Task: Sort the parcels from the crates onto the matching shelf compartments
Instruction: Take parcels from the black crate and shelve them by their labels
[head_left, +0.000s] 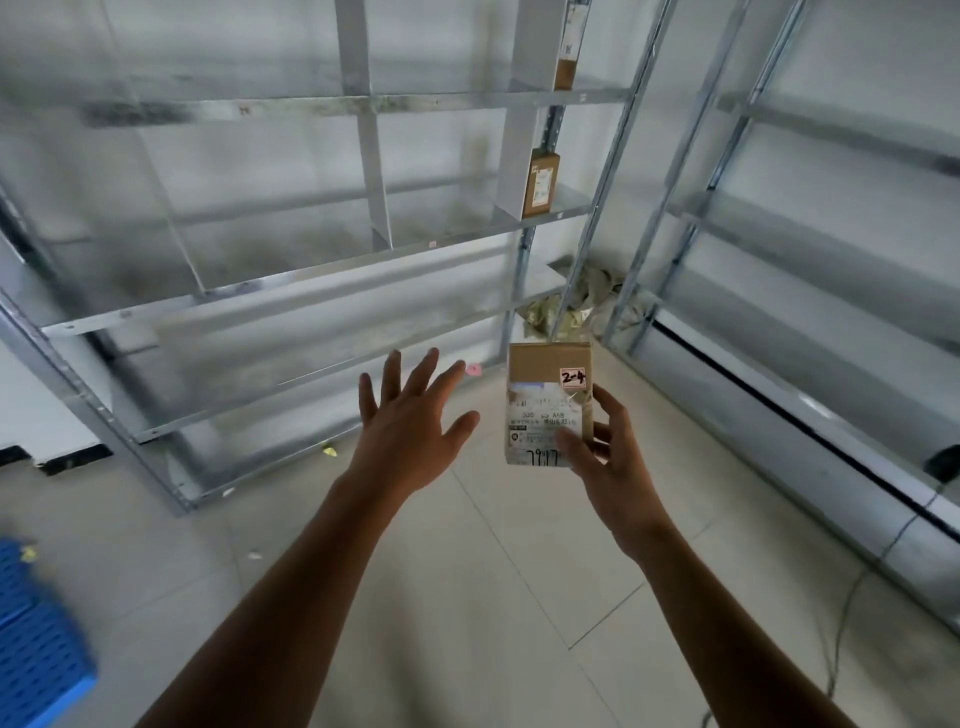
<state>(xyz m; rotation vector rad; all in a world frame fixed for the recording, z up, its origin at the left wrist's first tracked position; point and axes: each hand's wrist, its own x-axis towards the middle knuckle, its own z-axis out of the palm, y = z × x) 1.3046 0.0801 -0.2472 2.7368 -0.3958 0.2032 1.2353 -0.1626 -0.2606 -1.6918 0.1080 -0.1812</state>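
Head view, the only one on offer. The person faces a corner of metal shelving, and the right hand (615, 467) holds a small cardboard parcel (545, 374) upright in the air, thumb laid across the printed label, fingers wrapped round the right edge. A red-bordered tag (573, 378) near the top corner reads "2-4". The left hand (410, 431) is out beside it, fingers spread wide, holding nothing and clear of the parcel.

Ahead, the shelf unit (291, 283) is split by upright dividers (379, 171) into compartments. One brown box (540, 182) stands on end at the right of one tier, and another (563, 73) stands on the tier above. Small marks sit on the shelf rails, too blurred to read. A second rack (779, 249) runs off to the right, crumpled packing (571, 301) lies in the corner between the two, and a blue crate (31, 623) peeks in at the low left.

The step in hand looks like matching that tag to a compartment. To do it well, the person should keep the tag facing up and unobscured until the rail marks can be checked close in, since from here the tier and slot cannot be told. The one-handed hold low on the box is light, so the free left hand could steady the far side on the way in. The parcel should go in on end and be pushed well behind the rail so it cannot tip out.
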